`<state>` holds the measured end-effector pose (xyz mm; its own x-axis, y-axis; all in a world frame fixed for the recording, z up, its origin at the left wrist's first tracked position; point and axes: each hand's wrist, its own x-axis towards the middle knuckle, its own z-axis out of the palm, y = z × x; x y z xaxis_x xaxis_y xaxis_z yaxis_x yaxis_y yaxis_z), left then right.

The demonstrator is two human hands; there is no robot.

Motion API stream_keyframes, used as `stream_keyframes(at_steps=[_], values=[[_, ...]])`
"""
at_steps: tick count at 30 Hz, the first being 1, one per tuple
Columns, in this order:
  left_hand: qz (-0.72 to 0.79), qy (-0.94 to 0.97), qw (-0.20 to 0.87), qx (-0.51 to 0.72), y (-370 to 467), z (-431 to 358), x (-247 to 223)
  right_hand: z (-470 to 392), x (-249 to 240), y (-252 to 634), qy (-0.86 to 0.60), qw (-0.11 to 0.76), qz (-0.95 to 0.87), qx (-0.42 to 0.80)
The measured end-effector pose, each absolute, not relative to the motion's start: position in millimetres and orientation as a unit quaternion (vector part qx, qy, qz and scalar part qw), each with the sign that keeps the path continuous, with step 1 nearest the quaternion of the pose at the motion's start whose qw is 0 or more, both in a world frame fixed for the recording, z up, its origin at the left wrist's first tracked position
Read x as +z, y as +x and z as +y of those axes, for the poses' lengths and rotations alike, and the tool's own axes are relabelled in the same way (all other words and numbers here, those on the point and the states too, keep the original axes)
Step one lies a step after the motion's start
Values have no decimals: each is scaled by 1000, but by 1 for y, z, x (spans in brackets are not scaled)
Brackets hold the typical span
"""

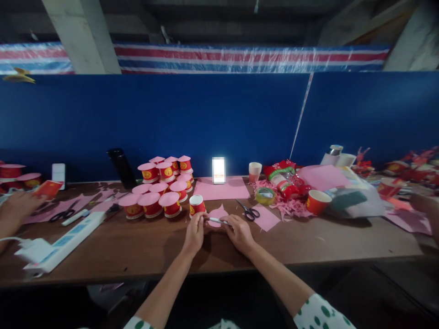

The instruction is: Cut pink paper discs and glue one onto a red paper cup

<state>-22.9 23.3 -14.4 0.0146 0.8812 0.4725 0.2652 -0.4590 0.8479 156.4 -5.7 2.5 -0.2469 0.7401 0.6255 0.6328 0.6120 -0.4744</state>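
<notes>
A slim white pen [218, 221] lies level between my two hands near the table's front. My left hand [195, 234] pinches its left end, and my right hand [240, 233] closes around its right end. Just behind the pen is a pink paper piece [218, 212] with a pointed top, partly covered by the pen and fingers. A red paper cup [196, 210] with a white rim stands right behind my left hand. Black-handled scissors [252, 213] rest beyond my right hand, beside a square of pink paper [269, 219].
Several red cups with pink paper tops [149, 203] stand at left. A pink sheet [224, 189] lies before a lit phone [218, 171]. Tape [265, 196], paper shreds and an orange-red cup [318, 202] are at right. A power strip [68, 242] and another person's hand [17, 210] are far left.
</notes>
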Motion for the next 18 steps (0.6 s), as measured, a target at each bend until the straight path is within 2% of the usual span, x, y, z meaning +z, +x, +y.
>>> stream_keyframes(at_steps=[8,18], values=[[435,675,264,534,-22,20,-10,-3,0,156,-431,448,-780,74],[433,669,315,515,-22,19,-7,0,-2,159,-442,449,-769,109]])
